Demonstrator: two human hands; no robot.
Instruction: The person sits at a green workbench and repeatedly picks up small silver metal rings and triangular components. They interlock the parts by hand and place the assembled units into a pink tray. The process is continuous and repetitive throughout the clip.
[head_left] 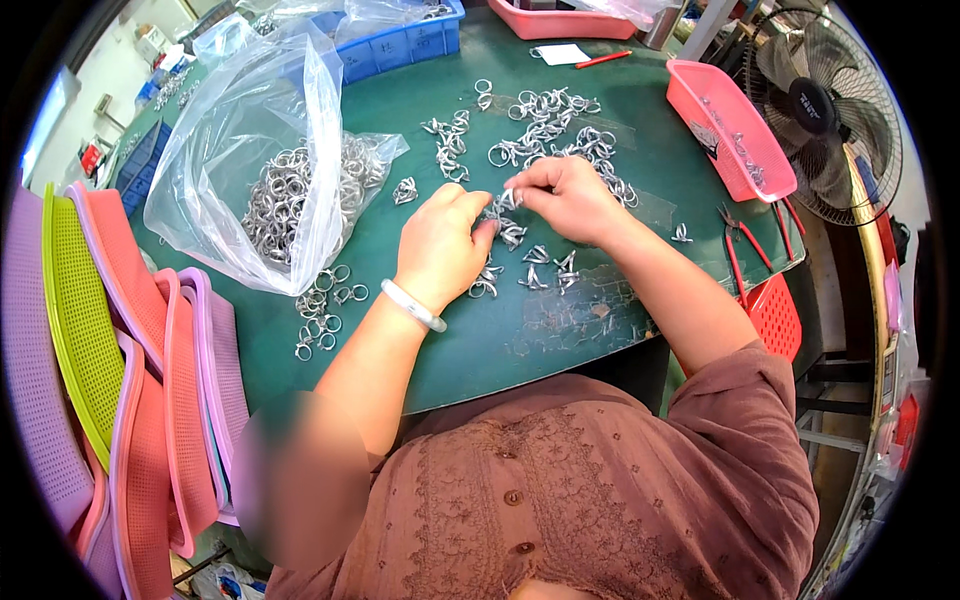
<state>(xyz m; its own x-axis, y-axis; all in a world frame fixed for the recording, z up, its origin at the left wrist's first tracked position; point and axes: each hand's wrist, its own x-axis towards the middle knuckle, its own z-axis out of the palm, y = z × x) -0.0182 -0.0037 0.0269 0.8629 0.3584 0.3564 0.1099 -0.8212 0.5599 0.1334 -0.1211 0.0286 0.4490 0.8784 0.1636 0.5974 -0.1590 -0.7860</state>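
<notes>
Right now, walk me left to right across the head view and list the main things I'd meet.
Purple basket → lime-green basket → clear plastic bag → left hand → right hand → pink bin → black fan.

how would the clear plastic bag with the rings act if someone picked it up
The clear plastic bag would probably flop and crumple, since its thin walls look slack and creased. It may feel bottom-heavy, as many metal rings are heaped low inside. That load would likely shift, because the rings look loosely piled.
</notes>
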